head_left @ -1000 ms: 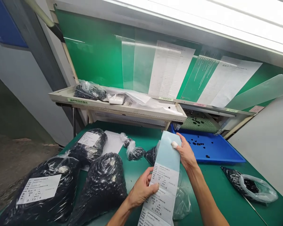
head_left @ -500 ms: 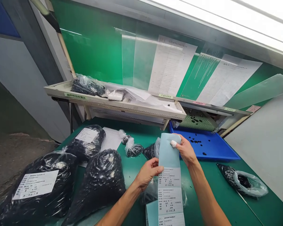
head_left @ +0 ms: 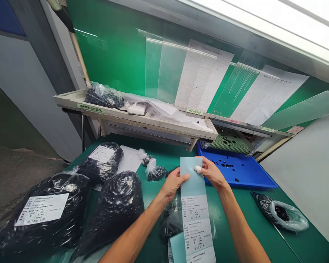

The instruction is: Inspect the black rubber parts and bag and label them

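The left hand [head_left: 173, 185] and right hand [head_left: 214, 176] each pinch an edge of a long pale-blue paper strip bearing printed white labels [head_left: 195, 210], at lower centre. Black-filled clear plastic bags [head_left: 119, 204] lie lower left; a shallow blue plastic tray [head_left: 253, 173], right of centre.

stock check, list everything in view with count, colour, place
label strip: 1, pale blue and white, held at centre
bench: 1, green, lower half
large bags: 3, black, bench left
small bags: 2, clear-black, mid-bench
hidden bags: count unclear, dark, behind strip
open bag: 1, clear-black, bench right
tray: 1, blue, bench rear-right
small parts: several, black, in tray
shelf: 1, off-white, above bench
shelf bag: 1, clear-black, shelf's left end
board: 1, green, behind shelf
printed sheets: 2, white, against board
left hand: 1, bare, strip's left edge
right hand: 1, white thumb wrap, strip's right edge
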The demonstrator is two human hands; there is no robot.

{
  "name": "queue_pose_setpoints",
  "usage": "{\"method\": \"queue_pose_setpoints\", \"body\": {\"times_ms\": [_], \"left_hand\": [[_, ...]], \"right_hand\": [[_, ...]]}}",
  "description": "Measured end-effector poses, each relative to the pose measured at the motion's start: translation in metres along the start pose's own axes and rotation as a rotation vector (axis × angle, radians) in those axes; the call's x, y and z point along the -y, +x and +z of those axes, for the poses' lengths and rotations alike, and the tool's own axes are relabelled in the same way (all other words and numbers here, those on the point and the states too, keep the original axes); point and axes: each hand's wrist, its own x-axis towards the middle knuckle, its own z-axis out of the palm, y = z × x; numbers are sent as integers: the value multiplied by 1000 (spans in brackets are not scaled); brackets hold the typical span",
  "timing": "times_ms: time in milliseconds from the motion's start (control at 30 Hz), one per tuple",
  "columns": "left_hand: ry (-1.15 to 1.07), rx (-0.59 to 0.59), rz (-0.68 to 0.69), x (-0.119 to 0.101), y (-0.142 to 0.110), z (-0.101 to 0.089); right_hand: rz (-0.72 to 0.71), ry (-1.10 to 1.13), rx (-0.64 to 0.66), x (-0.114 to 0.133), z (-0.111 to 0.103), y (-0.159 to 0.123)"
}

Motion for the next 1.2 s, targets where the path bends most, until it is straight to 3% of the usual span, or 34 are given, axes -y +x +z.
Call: {"method": "queue_pose_setpoints", "body": {"times_ms": [133,333,467,567,667,800,1033,1200], "left_hand": [[110,-101,79,-8,12,-4],[179,-56,112,-9,4,-17],[175,27,-5,24,-21,-33],[147,-25,-72,54,-36,-39],[86,-79,-121,69,-42,-38],[-57,-103,-119,66,-47,-31],[-249,-27,-125,56,-54,-27],[-188,-155,-190,53,-45,-24]], "right_hand": [[-76,-150,21,-4,1,4],[-227,-236,-41,-19,-6,3],[-266,-245,-80,-36,-4,-16],[-301,-308,-125,-48,-1,-32],[-402,-508,-129,-60,1,-46],[-473,-736,-106,-77,6,-60],[-552,-816,-184,-92,12,-61],[-556,-813,-178,-89,12,-55]]}}
